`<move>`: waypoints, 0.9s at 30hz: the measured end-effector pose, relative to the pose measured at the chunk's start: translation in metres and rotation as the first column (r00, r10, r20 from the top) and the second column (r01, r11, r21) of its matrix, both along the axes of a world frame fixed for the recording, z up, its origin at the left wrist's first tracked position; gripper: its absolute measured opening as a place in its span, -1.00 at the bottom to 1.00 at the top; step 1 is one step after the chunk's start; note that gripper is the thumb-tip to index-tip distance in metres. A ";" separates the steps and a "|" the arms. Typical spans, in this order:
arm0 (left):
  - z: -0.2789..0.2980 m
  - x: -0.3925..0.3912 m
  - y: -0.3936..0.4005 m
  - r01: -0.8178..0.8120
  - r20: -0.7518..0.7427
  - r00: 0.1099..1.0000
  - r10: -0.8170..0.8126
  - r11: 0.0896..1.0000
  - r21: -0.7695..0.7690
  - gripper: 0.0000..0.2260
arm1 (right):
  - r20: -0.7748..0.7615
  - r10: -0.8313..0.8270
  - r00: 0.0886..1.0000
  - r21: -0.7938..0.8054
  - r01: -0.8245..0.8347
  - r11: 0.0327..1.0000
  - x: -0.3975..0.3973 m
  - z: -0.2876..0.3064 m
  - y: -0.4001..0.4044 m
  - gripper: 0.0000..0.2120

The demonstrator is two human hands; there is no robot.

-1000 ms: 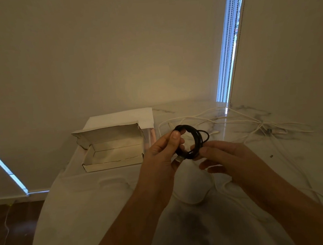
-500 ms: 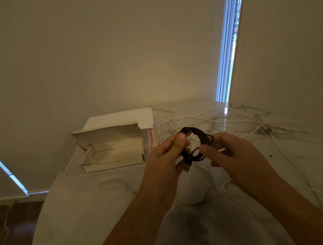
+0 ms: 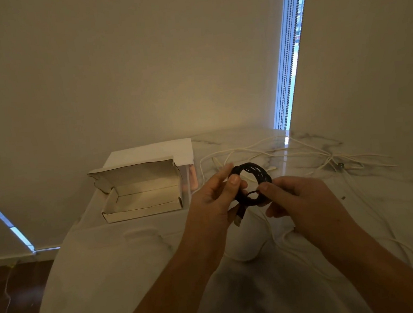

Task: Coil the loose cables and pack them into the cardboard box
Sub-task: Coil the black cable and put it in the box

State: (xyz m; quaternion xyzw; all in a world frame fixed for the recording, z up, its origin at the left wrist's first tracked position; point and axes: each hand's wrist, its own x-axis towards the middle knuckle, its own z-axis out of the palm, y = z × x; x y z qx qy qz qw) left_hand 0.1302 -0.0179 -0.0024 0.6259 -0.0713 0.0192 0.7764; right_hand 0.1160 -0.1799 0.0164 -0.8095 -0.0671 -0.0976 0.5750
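Note:
A black cable (image 3: 251, 171) is wound into a small coil and held above the marble table (image 3: 110, 264). My left hand (image 3: 214, 203) pinches the coil's left side between thumb and fingers; a plug end hangs below it. My right hand (image 3: 301, 198) pinches the coil's right side, near a small loop of the cable. The open cardboard box (image 3: 140, 207) stands to the left of my hands, its lid flap raised and its inside bare. Loose white cables (image 3: 300, 153) lie tangled on the table behind and to the right.
A white flat package (image 3: 155, 152) lies behind the box against the wall. A white cable (image 3: 277, 235) runs under my right wrist toward the table's near edge. The table's rounded left edge drops to a dark wooden floor (image 3: 13, 298). Blind cords (image 3: 288, 49) hang at the back.
My right hand has closed in on the coil's right side and now pinches it. The coil has turned a little and the plug end has swung down under my left hand.

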 end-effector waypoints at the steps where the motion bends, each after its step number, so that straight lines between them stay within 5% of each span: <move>1: 0.001 0.000 0.000 0.014 0.012 1.000 -0.015 1.000 0.015 -0.64 | -0.005 -0.010 1.000 0.005 0.010 1.000 0.001 0.000 -0.001 -0.84; 9: 0.010 -0.004 0.004 0.184 0.065 0.980 -0.189 0.980 0.069 -0.51 | -0.071 -0.078 0.994 0.179 0.090 0.980 0.003 0.000 -0.005 -0.82; 15: 0.012 -0.007 0.009 0.312 0.068 0.943 -0.326 0.937 0.160 -0.22 | -0.200 -0.040 0.979 0.378 0.115 0.919 0.002 0.001 -0.006 -0.82; 20: 0.005 -0.005 0.005 0.248 0.115 0.950 -0.292 0.923 0.293 -0.22 | -0.207 -0.052 0.977 0.372 0.128 0.919 0.001 -0.002 -0.004 -0.80; 27: 0.003 -0.002 -0.001 0.077 0.149 0.983 -0.110 0.974 0.212 -0.44 | -0.169 -0.086 0.982 0.338 0.139 0.931 -0.001 -0.005 0.003 -0.80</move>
